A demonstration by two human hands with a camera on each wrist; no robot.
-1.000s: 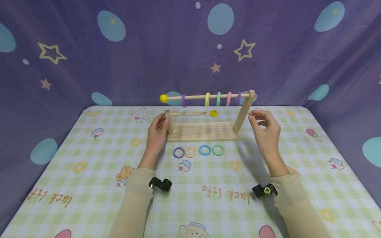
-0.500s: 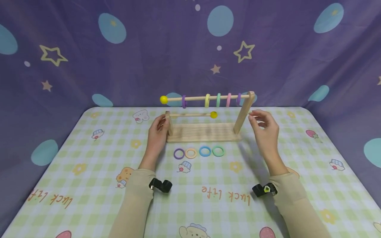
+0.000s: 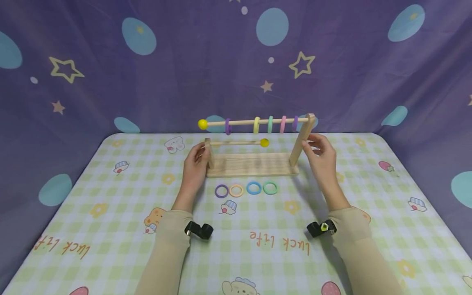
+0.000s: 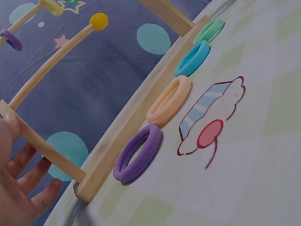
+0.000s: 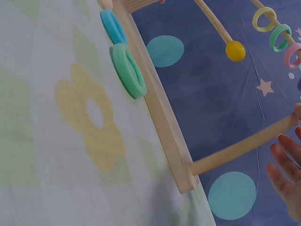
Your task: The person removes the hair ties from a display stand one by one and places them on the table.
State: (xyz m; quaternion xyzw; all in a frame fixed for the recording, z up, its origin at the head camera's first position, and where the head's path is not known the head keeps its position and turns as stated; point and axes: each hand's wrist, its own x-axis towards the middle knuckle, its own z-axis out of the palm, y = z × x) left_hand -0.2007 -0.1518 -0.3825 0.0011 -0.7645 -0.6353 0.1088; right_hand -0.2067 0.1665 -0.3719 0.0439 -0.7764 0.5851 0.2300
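Note:
A wooden hair-tie rack (image 3: 254,164) stands on the table, with two posts and two yellow-tipped rods. My left hand (image 3: 195,162) holds the short left post, thumb in front and fingers behind it. On the other side, my right hand (image 3: 321,157) has its thumb and fingertips at the tall right post (image 3: 303,139). Several hair ties hang on the upper rod, among them a yellow one (image 3: 256,125) and a pink one (image 3: 283,124). Before the base lie a purple hair tie (image 4: 137,154), a peach one (image 4: 169,100), a blue one (image 4: 192,59) and a green one (image 5: 128,70).
A green-and-white checked tablecloth (image 3: 121,254) with printed pictures covers the table. Behind it hangs a purple curtain (image 3: 184,82) with stars and blue ovals. The lower rod (image 3: 236,143) carries no hair ties.
My right hand has moved left, from just beside the tall post onto it. The left hand has stayed at the short post, and the rack and hair ties have not moved.

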